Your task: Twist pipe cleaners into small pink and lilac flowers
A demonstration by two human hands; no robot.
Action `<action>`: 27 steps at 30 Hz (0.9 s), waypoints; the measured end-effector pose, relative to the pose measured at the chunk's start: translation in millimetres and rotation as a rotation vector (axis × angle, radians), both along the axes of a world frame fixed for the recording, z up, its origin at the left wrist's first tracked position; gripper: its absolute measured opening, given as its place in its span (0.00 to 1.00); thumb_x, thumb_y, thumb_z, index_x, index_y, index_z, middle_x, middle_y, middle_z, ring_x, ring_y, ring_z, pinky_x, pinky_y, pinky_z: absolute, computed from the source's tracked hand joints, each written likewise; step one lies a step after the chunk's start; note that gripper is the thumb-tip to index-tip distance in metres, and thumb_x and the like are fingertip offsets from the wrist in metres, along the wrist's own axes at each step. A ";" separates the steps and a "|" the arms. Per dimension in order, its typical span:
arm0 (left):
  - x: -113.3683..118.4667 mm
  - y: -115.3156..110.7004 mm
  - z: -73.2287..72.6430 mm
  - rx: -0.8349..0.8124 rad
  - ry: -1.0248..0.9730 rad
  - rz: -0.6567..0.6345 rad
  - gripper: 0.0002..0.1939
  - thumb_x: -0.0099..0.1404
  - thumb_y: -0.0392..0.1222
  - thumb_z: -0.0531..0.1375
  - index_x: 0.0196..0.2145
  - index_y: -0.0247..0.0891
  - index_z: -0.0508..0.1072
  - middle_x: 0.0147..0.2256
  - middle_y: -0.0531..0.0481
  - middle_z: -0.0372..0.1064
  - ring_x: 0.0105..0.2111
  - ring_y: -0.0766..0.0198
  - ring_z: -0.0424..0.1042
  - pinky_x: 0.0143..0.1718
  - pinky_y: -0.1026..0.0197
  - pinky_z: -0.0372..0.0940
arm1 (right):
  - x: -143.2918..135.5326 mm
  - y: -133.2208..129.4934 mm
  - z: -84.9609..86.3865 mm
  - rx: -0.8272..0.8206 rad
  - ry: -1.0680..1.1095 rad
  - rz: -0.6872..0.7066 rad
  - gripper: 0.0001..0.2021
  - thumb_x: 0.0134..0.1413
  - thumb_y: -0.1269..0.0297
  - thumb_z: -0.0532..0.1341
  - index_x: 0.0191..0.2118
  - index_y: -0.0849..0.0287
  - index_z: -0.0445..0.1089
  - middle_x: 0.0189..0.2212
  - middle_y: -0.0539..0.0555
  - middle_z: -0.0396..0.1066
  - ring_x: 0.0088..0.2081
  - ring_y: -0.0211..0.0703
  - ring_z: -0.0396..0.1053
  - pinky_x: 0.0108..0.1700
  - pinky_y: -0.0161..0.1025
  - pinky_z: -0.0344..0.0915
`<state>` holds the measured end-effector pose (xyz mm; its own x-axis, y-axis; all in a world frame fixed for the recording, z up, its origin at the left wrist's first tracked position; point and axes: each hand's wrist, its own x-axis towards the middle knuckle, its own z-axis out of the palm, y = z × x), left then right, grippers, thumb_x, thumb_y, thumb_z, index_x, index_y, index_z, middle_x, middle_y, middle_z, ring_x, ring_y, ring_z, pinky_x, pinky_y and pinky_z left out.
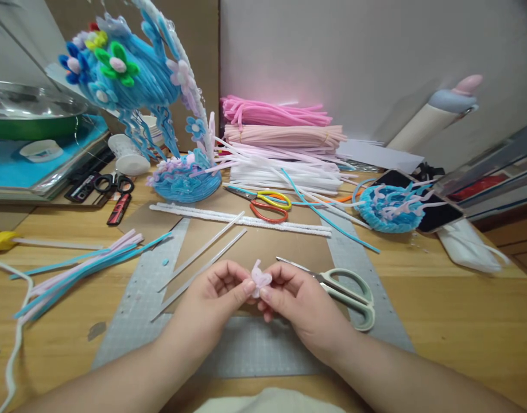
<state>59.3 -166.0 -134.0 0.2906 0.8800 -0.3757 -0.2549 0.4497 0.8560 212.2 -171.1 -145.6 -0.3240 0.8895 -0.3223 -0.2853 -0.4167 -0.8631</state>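
Between both hands, above the cardboard sheet (255, 246), is a small pale pink flower bent from pipe cleaner (262, 277), with looped petals and a short end sticking up. My left hand (227, 289) pinches its left side between thumb and forefinger. On the other side, my right hand (291, 292) grips a petal the same way. The other fingers of both hands are curled in, partly hidden. Scissors with pale green handles (352, 292) lie beside my right hand, blades partly behind it. Two clear sticks (203, 269) rest left of the flower.
A grey cutting mat (134, 327) lies under the cardboard. White twisted rods (237, 221) and red-yellow-handled scissors (270, 206) lie beyond. Pipe cleaner bundles (285, 137) are stacked at the wall. A blue flowered ornament (134, 69) stands back left; a blue fuzzy piece (390, 209) sits right.
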 end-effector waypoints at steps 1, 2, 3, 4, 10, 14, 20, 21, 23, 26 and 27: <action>-0.3 0.0 0.1 -0.005 -0.010 -0.016 0.09 0.55 0.39 0.64 0.27 0.35 0.66 0.25 0.53 0.73 0.26 0.66 0.72 0.32 0.62 0.66 | 0.3 0.0 0.4 -0.002 -0.017 0.003 0.13 0.44 0.59 0.67 0.30 0.62 0.66 0.23 0.49 0.68 0.26 0.33 0.65 0.27 0.30 0.63; -0.5 0.0 0.3 -0.004 -0.015 -0.043 0.09 0.55 0.39 0.64 0.26 0.35 0.66 0.25 0.52 0.72 0.26 0.66 0.71 0.32 0.64 0.65 | 0.8 0.0 0.7 -0.011 -0.030 0.006 0.13 0.45 0.59 0.67 0.30 0.62 0.66 0.23 0.49 0.69 0.26 0.33 0.65 0.26 0.30 0.62; -0.6 -0.1 0.6 0.003 -0.010 -0.075 0.10 0.55 0.39 0.64 0.25 0.35 0.66 0.24 0.52 0.72 0.26 0.67 0.71 0.31 0.65 0.64 | 1.5 0.2 0.9 -0.020 -0.033 0.005 0.12 0.46 0.60 0.66 0.29 0.62 0.65 0.22 0.49 0.69 0.25 0.32 0.65 0.26 0.29 0.61; -0.7 -0.3 1.0 0.014 0.004 -0.097 0.10 0.55 0.40 0.64 0.25 0.34 0.66 0.23 0.52 0.71 0.26 0.68 0.70 0.30 0.67 0.63 | 2.2 0.4 0.9 -0.028 -0.029 0.005 0.11 0.47 0.60 0.65 0.29 0.62 0.64 0.21 0.48 0.69 0.23 0.31 0.64 0.24 0.28 0.60; 0.2 -3.5 4.2 0.130 0.075 -0.079 0.06 0.58 0.38 0.62 0.31 0.37 0.67 0.25 0.56 0.69 0.27 0.69 0.70 0.30 0.66 0.65 | 3.2 1.8 1.0 -0.072 0.013 0.039 0.10 0.49 0.62 0.64 0.29 0.62 0.63 0.16 0.47 0.68 0.17 0.29 0.62 0.19 0.25 0.56; -0.2 -3.5 6.7 0.210 0.133 -0.126 0.03 0.60 0.37 0.59 0.32 0.37 0.67 0.26 0.54 0.71 0.28 0.67 0.72 0.33 0.64 0.66 | 2.3 2.1 4.2 -0.131 0.134 0.012 0.12 0.46 0.64 0.66 0.32 0.63 0.64 0.18 0.47 0.69 0.18 0.28 0.64 0.20 0.24 0.59; -2.9 -3.4 4.8 0.392 0.400 -0.129 0.02 0.61 0.37 0.58 0.32 0.39 0.66 0.28 0.54 0.70 0.29 0.65 0.72 0.32 0.63 0.66 | 4.2 2.8 6.6 -0.157 0.202 0.034 0.12 0.45 0.65 0.68 0.32 0.65 0.65 0.18 0.48 0.70 0.17 0.27 0.64 0.19 0.22 0.60; -3.5 -3.8 4.4 0.429 0.426 -0.142 0.01 0.61 0.36 0.58 0.32 0.39 0.66 0.28 0.54 0.69 0.29 0.65 0.72 0.32 0.63 0.66 | 4.3 2.8 6.7 -0.161 0.202 0.032 0.12 0.45 0.65 0.68 0.32 0.65 0.65 0.18 0.48 0.70 0.17 0.27 0.64 0.18 0.22 0.60; -4.7 -4.6 4.0 0.503 0.463 -0.170 0.01 0.62 0.36 0.57 0.32 0.39 0.67 0.29 0.53 0.69 0.29 0.66 0.71 0.32 0.63 0.66 | 4.1 2.5 6.9 -0.167 0.199 0.031 0.13 0.44 0.64 0.69 0.31 0.65 0.66 0.18 0.48 0.70 0.17 0.27 0.64 0.18 0.22 0.60; -6.5 -6.0 4.3 0.607 0.519 -0.192 0.03 0.62 0.34 0.56 0.32 0.39 0.68 0.29 0.53 0.68 0.29 0.66 0.70 0.31 0.64 0.65 | 3.3 1.3 7.2 -0.155 0.171 0.030 0.13 0.43 0.64 0.69 0.31 0.65 0.66 0.19 0.48 0.70 0.18 0.27 0.64 0.18 0.23 0.61; -6.9 -6.4 4.6 0.627 0.532 -0.193 0.03 0.61 0.34 0.56 0.31 0.39 0.68 0.29 0.52 0.68 0.29 0.66 0.70 0.31 0.64 0.65 | 3.2 0.9 7.1 -0.146 0.159 0.028 0.13 0.43 0.63 0.69 0.31 0.65 0.66 0.19 0.48 0.70 0.17 0.27 0.64 0.18 0.23 0.62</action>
<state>52.5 -172.4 -129.4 0.3797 0.9244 0.0358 0.2859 -0.1541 0.9458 215.4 -170.2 -138.4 -0.4052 0.8268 -0.3901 -0.3995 -0.5439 -0.7379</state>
